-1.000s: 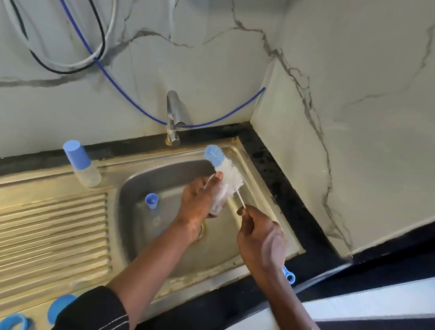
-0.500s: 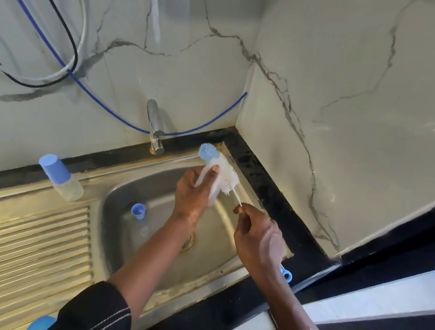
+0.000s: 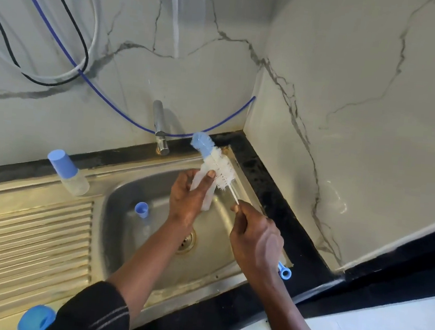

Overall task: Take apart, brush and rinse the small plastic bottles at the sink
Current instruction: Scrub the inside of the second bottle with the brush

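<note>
Marble walls corner a steel sink [image 3: 112,234]. Over the basin the left hand [image 3: 185,201] grips a clear bottle [image 3: 198,180], fingers curled round it. A brush [image 3: 222,170] lies against the bottle's 1 o'clock side, its stem pinched by the right hand [image 3: 255,238] at 4 o'clock. A cap [image 3: 142,209] stands at the left hand's 8 o'clock, a capped bottle [image 3: 69,173] at 9, a tap [image 3: 161,129] at 12.
</note>
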